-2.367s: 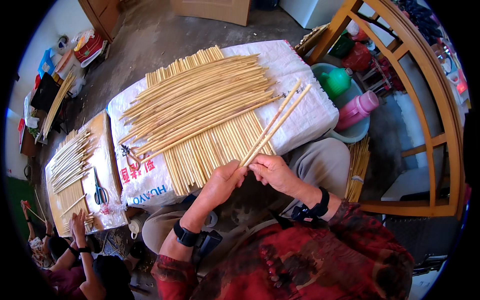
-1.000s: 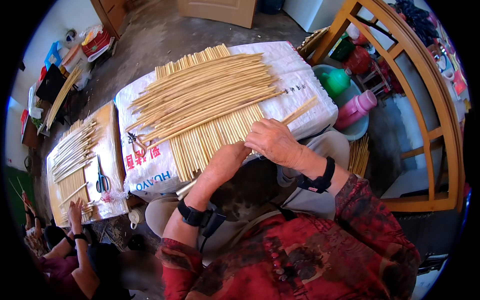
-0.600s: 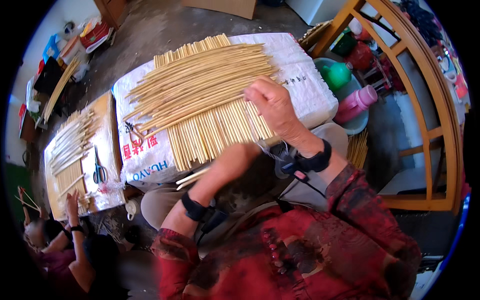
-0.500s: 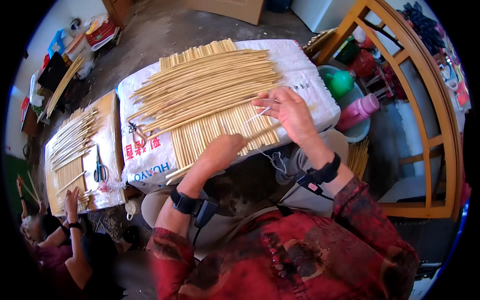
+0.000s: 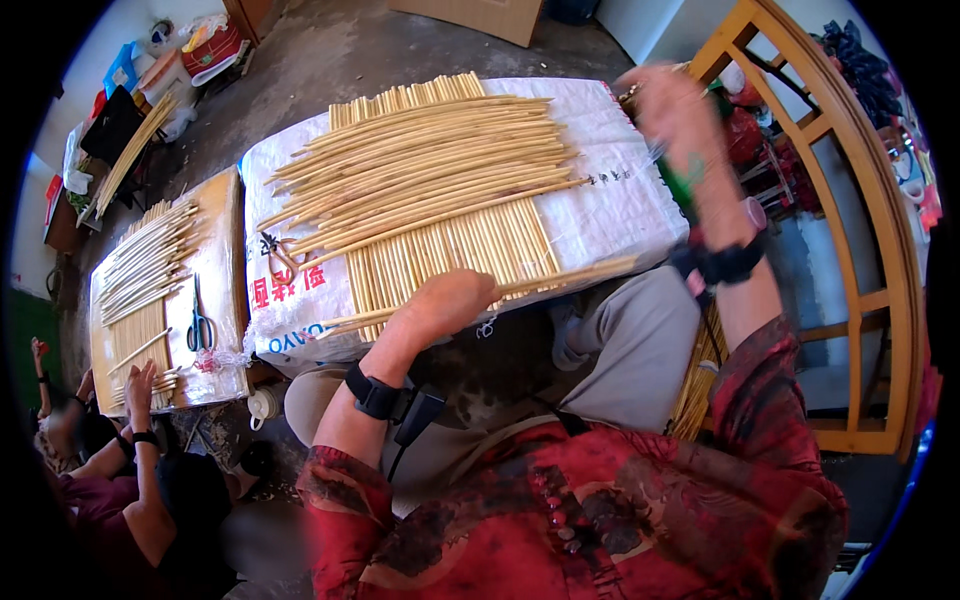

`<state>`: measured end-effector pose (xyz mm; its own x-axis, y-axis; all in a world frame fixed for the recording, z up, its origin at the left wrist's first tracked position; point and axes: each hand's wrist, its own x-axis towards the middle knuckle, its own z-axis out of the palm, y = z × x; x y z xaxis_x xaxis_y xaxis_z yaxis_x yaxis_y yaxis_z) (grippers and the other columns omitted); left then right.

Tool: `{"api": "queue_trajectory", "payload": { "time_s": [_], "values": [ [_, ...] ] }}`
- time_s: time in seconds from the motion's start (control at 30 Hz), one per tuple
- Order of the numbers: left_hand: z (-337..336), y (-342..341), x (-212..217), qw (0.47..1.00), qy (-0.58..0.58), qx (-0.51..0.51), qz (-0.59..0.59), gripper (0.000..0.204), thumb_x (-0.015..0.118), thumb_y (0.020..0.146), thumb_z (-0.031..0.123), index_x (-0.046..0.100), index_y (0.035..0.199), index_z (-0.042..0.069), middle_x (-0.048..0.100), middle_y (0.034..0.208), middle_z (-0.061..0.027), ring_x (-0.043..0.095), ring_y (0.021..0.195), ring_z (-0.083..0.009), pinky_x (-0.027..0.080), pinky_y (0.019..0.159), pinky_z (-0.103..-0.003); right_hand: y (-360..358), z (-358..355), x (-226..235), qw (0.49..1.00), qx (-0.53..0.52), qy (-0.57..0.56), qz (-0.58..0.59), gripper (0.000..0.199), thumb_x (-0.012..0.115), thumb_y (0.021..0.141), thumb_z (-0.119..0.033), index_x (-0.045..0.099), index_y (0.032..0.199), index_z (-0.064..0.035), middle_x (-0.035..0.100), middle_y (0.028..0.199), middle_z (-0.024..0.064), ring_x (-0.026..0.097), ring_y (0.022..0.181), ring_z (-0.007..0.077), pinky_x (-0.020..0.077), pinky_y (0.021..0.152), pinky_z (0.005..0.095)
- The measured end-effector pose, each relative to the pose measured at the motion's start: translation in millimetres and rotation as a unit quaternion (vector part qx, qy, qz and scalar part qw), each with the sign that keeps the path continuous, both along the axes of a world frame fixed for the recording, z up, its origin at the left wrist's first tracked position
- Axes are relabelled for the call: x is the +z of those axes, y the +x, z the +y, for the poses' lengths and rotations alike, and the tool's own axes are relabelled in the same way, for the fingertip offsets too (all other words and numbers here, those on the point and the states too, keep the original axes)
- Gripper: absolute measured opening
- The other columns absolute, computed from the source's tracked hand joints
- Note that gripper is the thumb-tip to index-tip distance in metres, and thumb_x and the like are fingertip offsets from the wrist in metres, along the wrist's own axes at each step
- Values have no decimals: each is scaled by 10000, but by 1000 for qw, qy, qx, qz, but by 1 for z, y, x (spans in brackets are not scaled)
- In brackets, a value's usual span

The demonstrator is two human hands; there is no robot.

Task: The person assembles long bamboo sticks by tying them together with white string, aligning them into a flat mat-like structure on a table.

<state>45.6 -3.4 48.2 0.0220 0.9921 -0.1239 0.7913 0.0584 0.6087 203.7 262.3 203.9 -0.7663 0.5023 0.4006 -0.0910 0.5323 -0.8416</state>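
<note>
At the near edge of a mat of stalks (image 5: 525, 235) laid side by side, my left hand (image 5: 450, 302) is closed around a pale stalk (image 5: 575, 274) that lies crosswise. White thread (image 5: 487, 327) hangs just below that hand. My right hand (image 5: 680, 110) is raised past the bench's right edge, smeared by motion. Its fingers cannot be made out, nor whether they hold thread. Across the mat rests a bundle of loose stalks (image 5: 420, 175). Small scissors (image 5: 279, 258) lie by its left end.
White woven sacking (image 5: 600, 125) covers the bench. On the left, a second board (image 5: 220, 225) holds stalks and dark scissors (image 5: 198, 318), with another person's hand (image 5: 140, 388) beside it. A wooden frame (image 5: 845, 235) stands at right, near a green bottle (image 5: 680, 190).
My right hand has swung up and away to the right from the mat, where it held white thread. My left hand stays on the near edge with the stalk.
</note>
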Motion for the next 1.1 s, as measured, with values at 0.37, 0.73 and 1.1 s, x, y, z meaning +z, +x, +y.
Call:
{"api": "queue_trajectory", "payload": {
  "time_s": [0.37, 0.73, 1.1],
  "values": [
    [-8, -16, 6, 999, 0, 24, -24, 343, 499, 907, 317, 595, 797, 8, 586, 729, -221, 558, 716, -412, 442, 647, -459, -42, -105, -119, 918, 259, 106, -279, 136, 664, 759, -166, 634, 815, -45, 577, 747, 93, 589, 710, 253, 455, 629, 343],
    [-3, -33, -20, 999, -19, 22, -29, 313, 502, 900, 279, 593, 804, -5, 582, 743, -219, 559, 742, -397, 437, 679, -453, -56, -29, -76, 889, -119, 440, -47, 111, 571, 840, -134, 596, 889, -37, 559, 831, 110, 585, 777, 279, 471, 679, 336],
    [9, -37, -26, 995, -81, 2, -59, 302, 499, 895, 264, 598, 814, -10, 586, 735, -192, 560, 720, -380, 442, 667, -435, -59, -66, -123, 967, 106, 136, -186, 295, 577, 831, -218, 630, 1090, -87, 646, 941, 144, 627, 854, 283, 487, 755, 366]
  ]
}}
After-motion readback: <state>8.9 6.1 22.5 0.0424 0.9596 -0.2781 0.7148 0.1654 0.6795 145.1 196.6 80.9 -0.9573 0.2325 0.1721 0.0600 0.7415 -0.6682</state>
